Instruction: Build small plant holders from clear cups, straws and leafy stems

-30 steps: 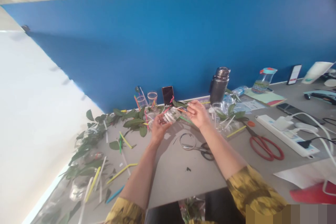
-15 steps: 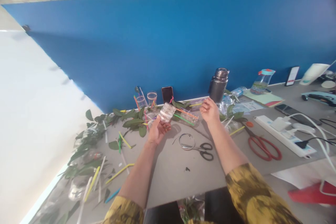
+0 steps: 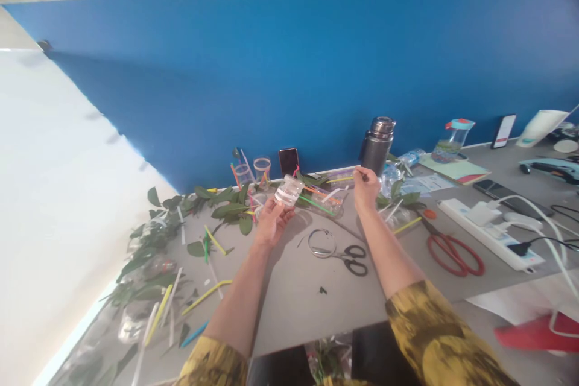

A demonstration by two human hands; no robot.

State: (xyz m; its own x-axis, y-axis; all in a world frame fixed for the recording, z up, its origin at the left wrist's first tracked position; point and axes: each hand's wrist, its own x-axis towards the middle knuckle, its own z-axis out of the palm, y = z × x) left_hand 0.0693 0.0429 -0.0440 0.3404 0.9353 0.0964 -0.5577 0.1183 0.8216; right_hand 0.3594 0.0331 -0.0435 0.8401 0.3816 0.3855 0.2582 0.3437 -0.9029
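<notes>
My left hand [image 3: 272, 221] is closed around a small clear plastic bottle piece [image 3: 289, 191] with white bands around it, held tilted above the table. To the right, my right hand [image 3: 366, 188] is raised with thumb and fingers pinched; what is between them is too small to make out. A thin white strip [image 3: 332, 195] shows between the two hands, over a clear plastic bottle [image 3: 329, 202] lying with green and orange straws. Whether the strip reaches my right fingers, I cannot tell. Below the hands lie black-handled scissors [image 3: 355, 259] and a coil of thin wire [image 3: 322, 243].
Leafy twigs [image 3: 149, 253] and cut straws [image 3: 205, 297] cover the left side. Clear cups [image 3: 261, 170], a phone [image 3: 288, 161] and a dark thermos [image 3: 379, 146] line the blue partition. Red-handled scissors [image 3: 456, 255] and a power strip [image 3: 491, 235] lie at right.
My right hand has shifted slightly right and turned, its fingertips now pinched higher up. The white strip has come into sight between the hands. My left hand keeps its hold, almost unmoved.
</notes>
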